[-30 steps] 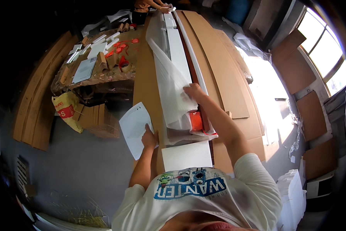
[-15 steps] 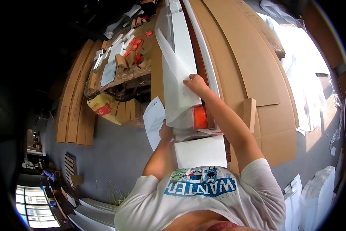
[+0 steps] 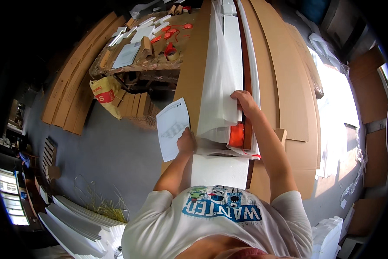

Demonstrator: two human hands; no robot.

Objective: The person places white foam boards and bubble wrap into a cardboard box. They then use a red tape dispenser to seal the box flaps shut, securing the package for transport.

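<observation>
My left hand (image 3: 186, 141) is closed on the edge of a white paper sheet (image 3: 173, 118) with a printed drawing, left of a long package. With my right hand (image 3: 244, 102) I pinch the edge of a thin translucent white foam sheet (image 3: 219, 99), which lies along the package. Under and beside that sheet run a white foam board (image 3: 232, 47) and a reddish-brown strip (image 3: 247, 64). A bright orange-red piece (image 3: 236, 136) shows at the near end, beside the strip. Nearer to me is a flat white foam piece (image 3: 220, 169).
Large cardboard sheets (image 3: 284, 86) lie to the right. At the left, a worn workbench (image 3: 159, 64) carries a tape roll (image 3: 172, 54), red straps and white foam pieces. A yellow bag (image 3: 105, 95) sits below it. Long cardboard boxes (image 3: 73, 86) stand farther left.
The whole view has shifted, with the package now farther right. The paper in my left hand shows more fully, out to the left of the package. My right hand still grips the foam sheet's edge.
</observation>
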